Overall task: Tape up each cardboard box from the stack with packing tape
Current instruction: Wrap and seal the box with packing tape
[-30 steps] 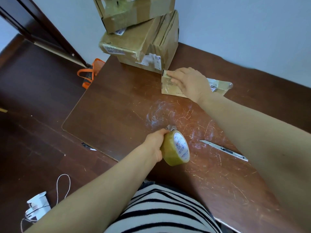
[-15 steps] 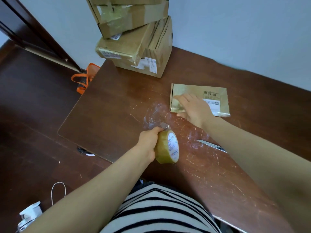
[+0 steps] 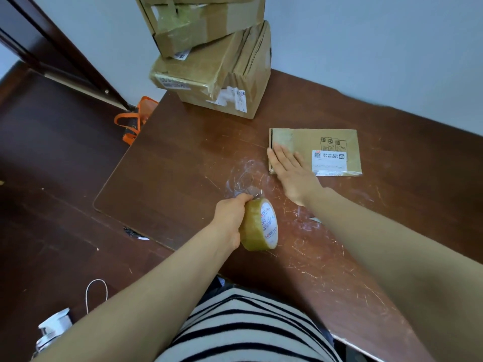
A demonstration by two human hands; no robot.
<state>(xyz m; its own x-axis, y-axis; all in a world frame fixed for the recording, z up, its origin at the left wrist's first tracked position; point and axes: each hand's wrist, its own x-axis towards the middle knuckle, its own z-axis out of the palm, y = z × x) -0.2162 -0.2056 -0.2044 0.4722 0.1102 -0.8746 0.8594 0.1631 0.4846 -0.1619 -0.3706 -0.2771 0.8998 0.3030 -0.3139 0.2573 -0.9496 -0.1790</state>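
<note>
A flat cardboard box [image 3: 324, 145] with a white label lies on the brown table [image 3: 183, 158]. My right hand [image 3: 290, 173] lies flat with straight fingers on the box's near left corner. My left hand [image 3: 231, 218] grips a roll of yellowish packing tape [image 3: 260, 227] just above the table, near the front edge. A stack of taped cardboard boxes [image 3: 211, 61] stands at the table's far left corner against the wall.
The tabletop is scratched and smeared white around the tape roll. A utility knife [image 3: 315, 220] is mostly hidden under my right forearm. An orange bag [image 3: 133, 121] sits on the floor left of the table, a white charger with cord [image 3: 55, 327] at bottom left.
The flat box went from held upright near the stack to lying flat on the table. My right hand flattened onto it. The tape roll stayed in my left hand.
</note>
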